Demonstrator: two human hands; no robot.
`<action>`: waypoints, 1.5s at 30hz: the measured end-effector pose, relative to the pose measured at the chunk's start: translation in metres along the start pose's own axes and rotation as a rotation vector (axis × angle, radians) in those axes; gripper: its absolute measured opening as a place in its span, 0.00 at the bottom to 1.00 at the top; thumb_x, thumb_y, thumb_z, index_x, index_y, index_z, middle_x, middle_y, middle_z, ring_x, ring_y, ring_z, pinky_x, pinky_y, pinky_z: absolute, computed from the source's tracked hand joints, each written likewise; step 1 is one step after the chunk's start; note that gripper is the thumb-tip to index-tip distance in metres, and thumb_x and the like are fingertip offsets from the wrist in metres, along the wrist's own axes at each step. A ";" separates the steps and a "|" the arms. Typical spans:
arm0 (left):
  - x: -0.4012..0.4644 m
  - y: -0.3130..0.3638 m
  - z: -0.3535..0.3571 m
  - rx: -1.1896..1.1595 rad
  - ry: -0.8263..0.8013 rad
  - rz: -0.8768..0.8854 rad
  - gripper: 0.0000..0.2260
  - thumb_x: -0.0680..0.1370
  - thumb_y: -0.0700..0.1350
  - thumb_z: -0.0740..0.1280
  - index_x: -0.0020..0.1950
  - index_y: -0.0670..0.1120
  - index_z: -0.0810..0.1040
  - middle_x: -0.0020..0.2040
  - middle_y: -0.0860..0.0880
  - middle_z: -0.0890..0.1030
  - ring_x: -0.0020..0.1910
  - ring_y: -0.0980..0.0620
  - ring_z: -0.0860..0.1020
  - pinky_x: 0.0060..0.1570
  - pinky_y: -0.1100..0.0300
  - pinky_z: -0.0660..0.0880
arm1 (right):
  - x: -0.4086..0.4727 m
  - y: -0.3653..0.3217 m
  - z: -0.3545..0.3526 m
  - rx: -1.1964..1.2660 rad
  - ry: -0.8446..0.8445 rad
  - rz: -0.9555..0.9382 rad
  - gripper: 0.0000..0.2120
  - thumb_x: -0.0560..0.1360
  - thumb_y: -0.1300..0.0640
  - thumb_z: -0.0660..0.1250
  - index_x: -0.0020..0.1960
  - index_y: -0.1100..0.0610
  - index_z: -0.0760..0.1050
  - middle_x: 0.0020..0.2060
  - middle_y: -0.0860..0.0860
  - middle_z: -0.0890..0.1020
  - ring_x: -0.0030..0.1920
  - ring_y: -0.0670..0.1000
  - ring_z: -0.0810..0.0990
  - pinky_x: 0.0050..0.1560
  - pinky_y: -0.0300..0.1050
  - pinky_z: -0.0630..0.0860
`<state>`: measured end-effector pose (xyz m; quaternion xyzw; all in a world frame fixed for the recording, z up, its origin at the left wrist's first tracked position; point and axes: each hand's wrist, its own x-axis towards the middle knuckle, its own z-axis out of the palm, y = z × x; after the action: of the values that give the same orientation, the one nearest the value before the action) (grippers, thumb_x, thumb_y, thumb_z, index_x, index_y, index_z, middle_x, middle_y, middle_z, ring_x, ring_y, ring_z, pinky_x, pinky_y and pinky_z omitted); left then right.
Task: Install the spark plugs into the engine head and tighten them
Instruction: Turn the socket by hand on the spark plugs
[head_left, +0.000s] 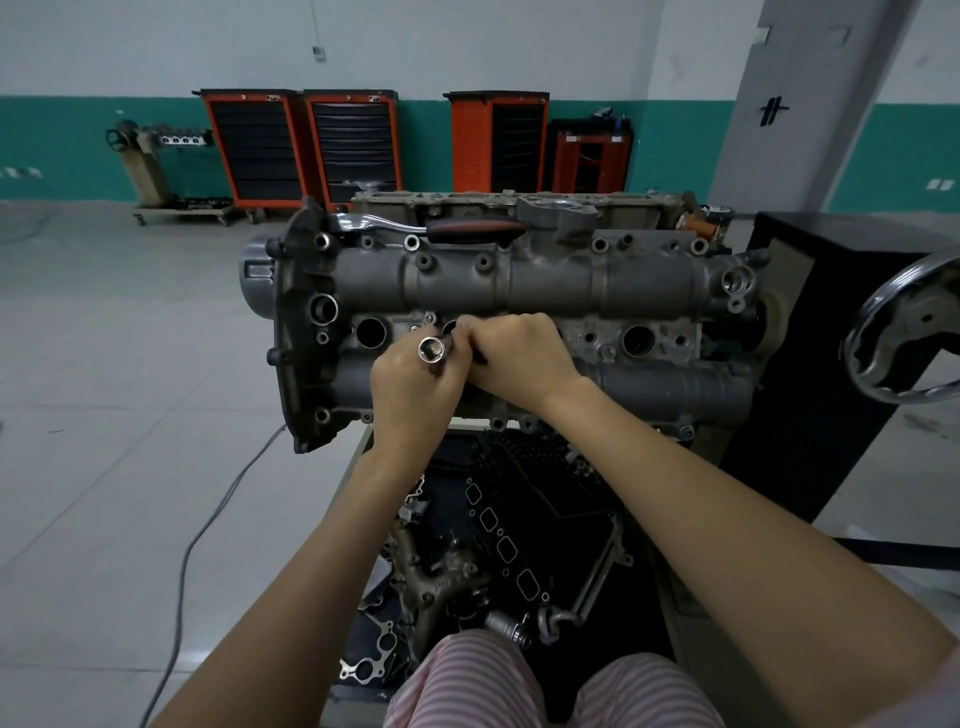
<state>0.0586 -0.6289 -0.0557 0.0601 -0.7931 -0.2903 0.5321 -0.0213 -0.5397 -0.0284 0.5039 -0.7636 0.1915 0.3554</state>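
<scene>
Engine head (519, 280) on a stand, mid-room; plug wells in a row along its middle. Left hand (415, 379) grips a silver socket (432, 351) over the second well from left; right hand (519, 358) pinches beside it, fingers curled, what it pinches hidden. Ratchet (431, 226) rests on the far edge.

Bare arms, striped trousers

Both forearms (727, 499) are bare to the frame's lower edge, with no watch, ring or glove on the left hand (415, 379) or right hand (519, 358). At bottom centre, trousers (519, 686) in thin pink-and-white stripes; lower right corner shows perhaps a pale sleeve edge.
</scene>
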 end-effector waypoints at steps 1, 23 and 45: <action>-0.001 0.000 -0.001 -0.006 -0.011 0.013 0.15 0.76 0.45 0.63 0.31 0.40 0.68 0.27 0.46 0.69 0.27 0.48 0.68 0.29 0.58 0.62 | 0.000 0.001 0.000 0.010 -0.029 0.014 0.08 0.67 0.57 0.70 0.40 0.61 0.74 0.26 0.56 0.80 0.26 0.60 0.78 0.27 0.41 0.62; -0.002 -0.003 -0.001 -0.034 -0.021 0.013 0.16 0.76 0.49 0.61 0.37 0.36 0.70 0.31 0.44 0.72 0.31 0.47 0.71 0.32 0.58 0.65 | 0.002 0.001 0.002 0.032 -0.060 -0.021 0.08 0.72 0.57 0.64 0.45 0.63 0.70 0.32 0.57 0.80 0.31 0.62 0.78 0.29 0.44 0.59; 0.002 0.000 0.001 -0.033 0.004 -0.007 0.22 0.76 0.51 0.65 0.26 0.44 0.63 0.22 0.51 0.64 0.23 0.54 0.62 0.26 0.63 0.58 | 0.000 0.002 -0.002 0.046 -0.002 -0.049 0.12 0.68 0.54 0.60 0.35 0.62 0.76 0.25 0.57 0.79 0.24 0.59 0.77 0.24 0.41 0.64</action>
<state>0.0565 -0.6292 -0.0548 0.0545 -0.7868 -0.3052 0.5337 -0.0222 -0.5379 -0.0274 0.5307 -0.7468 0.1996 0.3475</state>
